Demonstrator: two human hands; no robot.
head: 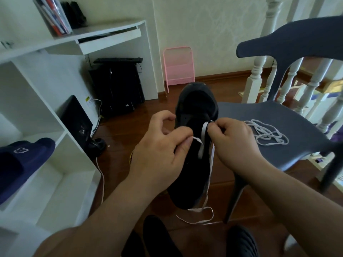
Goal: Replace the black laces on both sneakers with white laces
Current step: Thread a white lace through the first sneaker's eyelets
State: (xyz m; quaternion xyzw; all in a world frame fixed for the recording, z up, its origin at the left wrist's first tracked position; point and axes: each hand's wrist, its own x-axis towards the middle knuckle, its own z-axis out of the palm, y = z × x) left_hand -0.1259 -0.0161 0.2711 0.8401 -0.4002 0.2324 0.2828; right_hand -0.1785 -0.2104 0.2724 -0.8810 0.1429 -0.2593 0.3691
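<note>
head view: black sneaker (194,106) at centre, toe toward 12 o'clock, no black lace visible on it. left hand (159,147) pinches one end of the white lace (201,147), right hand (233,143) pinches it by the eyelets; its tail hangs toward 6. second white lace (267,134) is bunched on the grey chair (297,115) at 3 o'clock.

Both forearms reach in toward 12 o'clock. Left hand (159,145) fingers curled, pinching. Right hand (233,141) fisted, apparently pinching at its 10 o'clock.
</note>
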